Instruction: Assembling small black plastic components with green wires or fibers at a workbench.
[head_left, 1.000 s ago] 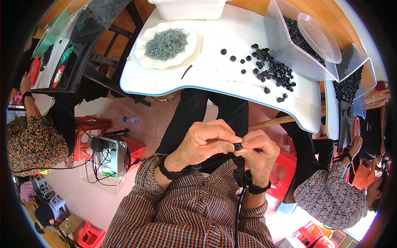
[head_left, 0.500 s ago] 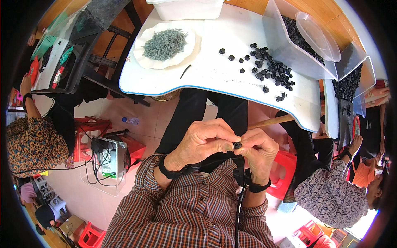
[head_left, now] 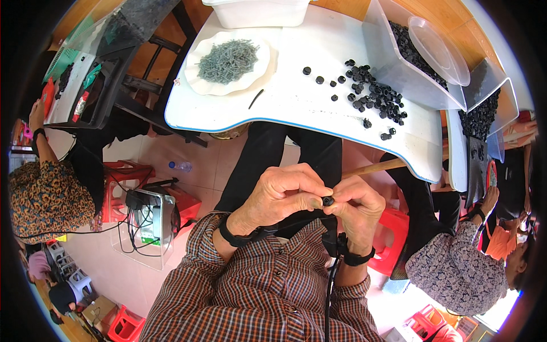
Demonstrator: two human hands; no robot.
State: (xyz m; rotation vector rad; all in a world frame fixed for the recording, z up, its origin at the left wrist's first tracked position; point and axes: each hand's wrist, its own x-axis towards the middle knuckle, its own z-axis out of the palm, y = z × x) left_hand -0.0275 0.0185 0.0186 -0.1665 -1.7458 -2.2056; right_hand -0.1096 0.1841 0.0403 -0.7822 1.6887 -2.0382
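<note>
Over my lap, my left hand (head_left: pixel 283 191) and my right hand (head_left: pixel 359 200) meet with thumbs and forefingers closed on one small black cap-like part (head_left: pixel 327 200). It sits between the two pinches, and the fingertips cover its sides. Beyond my hands, on the white table (head_left: pixel 228 114), lies a loose pile of similar black parts (head_left: pixel 379 97). To their left a white wavy-edged dish (head_left: pixel 196 77) carries a heap of small grey-green pins (head_left: pixel 228 60). A thin black strip (head_left: pixel 256 99) lies by itself nearer the table's front edge.
A clear bin (head_left: pixel 379 48) of black parts stands at the table's right, a round lid (head_left: pixel 437 48) on it. At the back is a white tub (head_left: pixel 256 14). People sit on both sides. Red stools (head_left: pixel 390 239) and a clear box with cables (head_left: pixel 151 228) surround me.
Almost nothing differs. Both hands keep the same pinch on the black part, with only a very slight shift in the picture.
</note>
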